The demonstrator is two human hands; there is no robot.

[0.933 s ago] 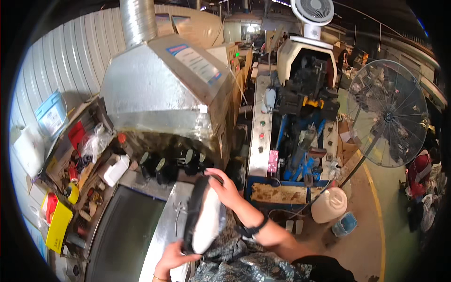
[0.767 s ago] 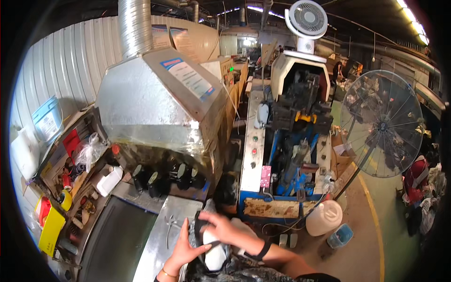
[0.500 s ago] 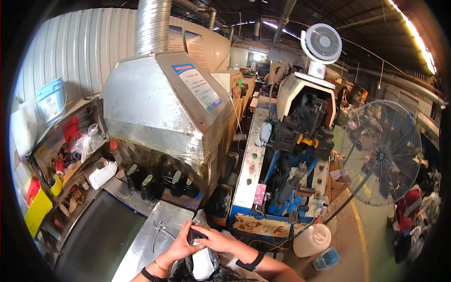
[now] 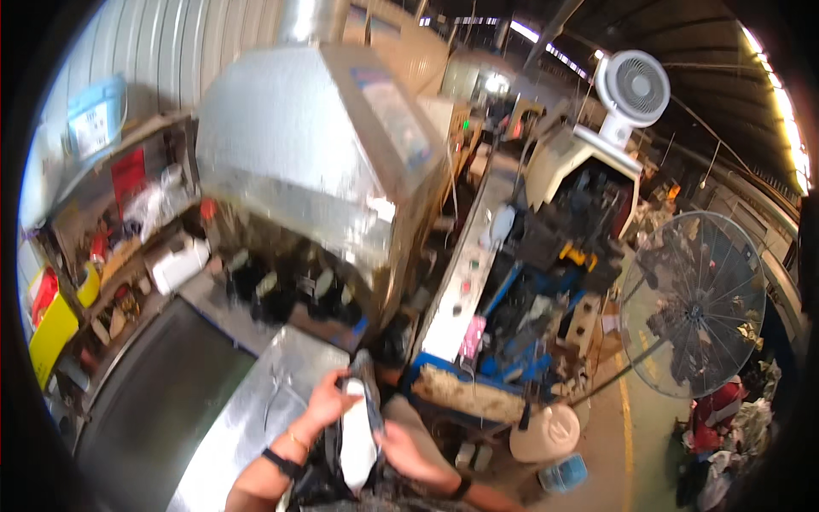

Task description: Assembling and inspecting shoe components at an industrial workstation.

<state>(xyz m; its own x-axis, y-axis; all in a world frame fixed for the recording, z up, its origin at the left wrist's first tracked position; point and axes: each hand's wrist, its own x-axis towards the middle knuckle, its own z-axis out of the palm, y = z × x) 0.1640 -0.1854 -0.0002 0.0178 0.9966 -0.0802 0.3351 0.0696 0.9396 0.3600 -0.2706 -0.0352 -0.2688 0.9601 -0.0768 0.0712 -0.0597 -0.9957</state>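
Low in the view, close to my body, is a dark shoe upper [image 4: 365, 375] with a long white sole-shaped face [image 4: 358, 444] turned up. My left hand [image 4: 328, 401] grips its far left side, thumb near the tip of the white face. Along the right edge, my right hand [image 4: 404, 445] holds the dark material, thumb beside the white part. Motion blurs both hands, and the underside is hidden. Left of them lies a pair of pliers [image 4: 280, 394] on the metal tabletop [image 4: 229, 435], apart from either hand.
A metal hood [image 4: 290, 128] stands ahead, with several dark shoe-shaped pieces [image 4: 269, 286] beneath it. A dark belt [image 4: 162, 384] runs at left beside a cluttered shelf [image 4: 128, 299]. At right are a blue-framed machine [image 4: 465, 392], a beige jug [image 4: 546, 433] and a large fan [image 4: 695, 307].
My hands have moved apart, from meeting over the upper's far end to its two sides, so more of the white face shows. The whole view has shifted and tilted.
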